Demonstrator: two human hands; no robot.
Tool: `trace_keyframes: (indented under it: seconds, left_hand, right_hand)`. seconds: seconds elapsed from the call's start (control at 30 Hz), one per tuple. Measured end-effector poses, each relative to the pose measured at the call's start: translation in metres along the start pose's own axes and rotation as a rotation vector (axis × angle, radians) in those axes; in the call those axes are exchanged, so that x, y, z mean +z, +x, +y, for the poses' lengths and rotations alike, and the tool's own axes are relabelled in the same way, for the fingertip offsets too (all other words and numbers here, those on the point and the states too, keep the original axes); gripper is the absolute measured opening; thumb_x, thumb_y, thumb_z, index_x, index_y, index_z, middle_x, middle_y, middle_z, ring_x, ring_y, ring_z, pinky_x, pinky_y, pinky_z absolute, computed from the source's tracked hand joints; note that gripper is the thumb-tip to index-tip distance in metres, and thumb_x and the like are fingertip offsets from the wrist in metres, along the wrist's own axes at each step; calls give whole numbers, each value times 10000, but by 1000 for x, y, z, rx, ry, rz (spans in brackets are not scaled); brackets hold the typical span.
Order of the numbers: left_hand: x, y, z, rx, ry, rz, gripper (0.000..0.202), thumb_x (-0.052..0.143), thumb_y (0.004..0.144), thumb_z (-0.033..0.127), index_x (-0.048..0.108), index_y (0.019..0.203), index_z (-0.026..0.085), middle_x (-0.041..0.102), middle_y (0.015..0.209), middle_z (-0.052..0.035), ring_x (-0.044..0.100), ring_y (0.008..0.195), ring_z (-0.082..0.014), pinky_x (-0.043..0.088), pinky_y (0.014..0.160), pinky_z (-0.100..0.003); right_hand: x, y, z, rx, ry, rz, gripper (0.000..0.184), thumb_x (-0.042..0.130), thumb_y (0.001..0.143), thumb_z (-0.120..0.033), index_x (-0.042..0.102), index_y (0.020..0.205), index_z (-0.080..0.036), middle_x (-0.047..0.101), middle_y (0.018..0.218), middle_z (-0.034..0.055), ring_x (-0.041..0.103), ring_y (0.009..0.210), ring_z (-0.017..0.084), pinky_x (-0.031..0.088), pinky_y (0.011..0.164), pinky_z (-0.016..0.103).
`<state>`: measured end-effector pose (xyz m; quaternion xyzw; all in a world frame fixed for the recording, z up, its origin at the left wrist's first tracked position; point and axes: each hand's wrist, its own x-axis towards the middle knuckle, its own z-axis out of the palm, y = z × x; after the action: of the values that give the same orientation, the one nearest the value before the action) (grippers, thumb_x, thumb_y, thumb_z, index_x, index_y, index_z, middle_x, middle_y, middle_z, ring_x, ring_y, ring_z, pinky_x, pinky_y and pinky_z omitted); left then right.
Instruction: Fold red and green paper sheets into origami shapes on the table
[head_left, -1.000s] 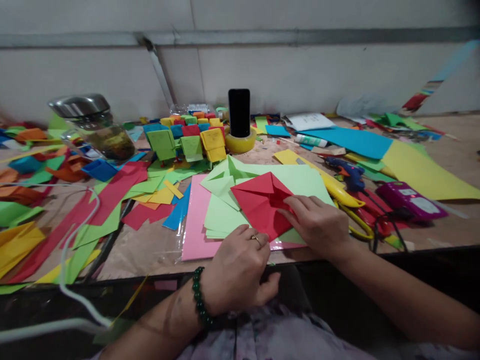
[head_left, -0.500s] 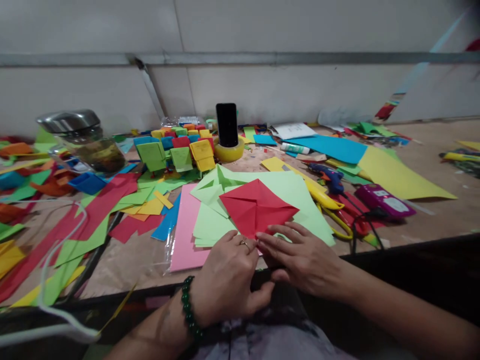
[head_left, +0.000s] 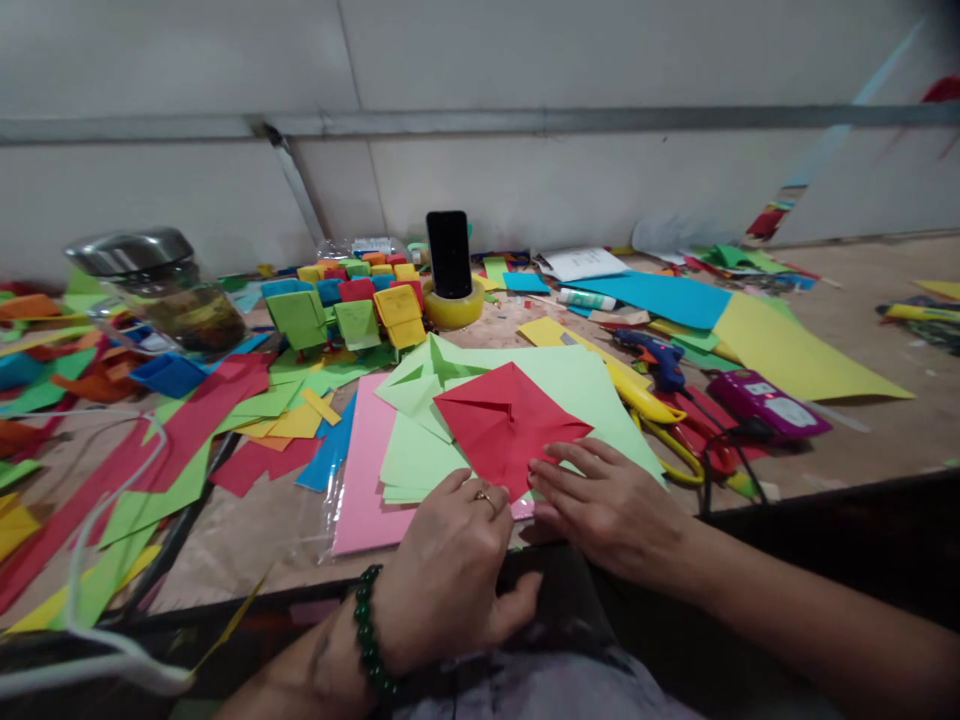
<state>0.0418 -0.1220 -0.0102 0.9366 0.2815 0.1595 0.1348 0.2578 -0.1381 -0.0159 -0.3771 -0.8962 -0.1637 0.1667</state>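
A folded red paper (head_left: 506, 420) lies on a stack of light green sheets (head_left: 592, 385), which rest on a pink sheet (head_left: 364, 480) near the table's front edge. My left hand (head_left: 450, 570), with a ring and a green bead bracelet, has its fingers curled onto the red paper's near corner. My right hand (head_left: 607, 505) lies flat beside it, fingers stretched out and pressing the paper's lower right edge.
Yellow scissors (head_left: 660, 425), a blue glue gun (head_left: 656, 355) and a purple box (head_left: 765, 405) lie to the right. A phone (head_left: 448, 253) stands in a yellow tape roll (head_left: 454, 305). Folded paper pieces (head_left: 352, 310), a lidded jar (head_left: 161, 290) and coloured strips crowd the left.
My right hand has slid from the red paper's right side down to its near edge, next to my left hand. The red paper now lies flatter. The view shifted slightly.
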Motion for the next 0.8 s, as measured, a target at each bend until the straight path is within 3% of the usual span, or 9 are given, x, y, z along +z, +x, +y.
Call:
trace_keyframes:
  seconds: [0.27, 0.57, 0.7, 0.8]
  left_hand:
    - [-2, -1, -2, -21, -27, -7, 286, 583, 806, 388, 670, 922, 142, 701, 1008, -109, 631, 954, -259, 448, 921, -428]
    - [-3, -1, -4, -41, -29, 2, 252, 598, 798, 379, 673, 908, 164, 707, 958, -88, 635, 927, -250, 449, 903, -413]
    - [-4, 1, -3, -38, 28, -16, 236, 594, 809, 380, 660, 859, 159, 685, 878, -82, 621, 872, -241, 456, 881, -405]
    - [-6, 4, 0, -34, 91, -46, 201, 560, 846, 355, 621, 790, 171, 645, 819, -68, 593, 807, -225, 473, 803, -381]
  right_hand:
    - [0, -19, 23, 118, -4, 24, 238, 493, 958, -230, 722, 1014, -198, 752, 1031, 30, 604, 986, 224, 449, 780, 362]
    - [0, -33, 37, 272, -21, -22, 256, 498, 954, -244, 721, 1071, -198, 743, 1068, 51, 603, 917, 223, 487, 787, 388]
    - [-11, -31, 38, 246, 31, -89, 246, 491, 955, -244, 732, 990, -210, 709, 1150, 66, 619, 914, 221, 500, 783, 388]
    - [-25, -32, 45, 381, 178, 43, 242, 492, 949, -289, 716, 949, -198, 702, 1135, 92, 646, 948, 215, 504, 819, 361]
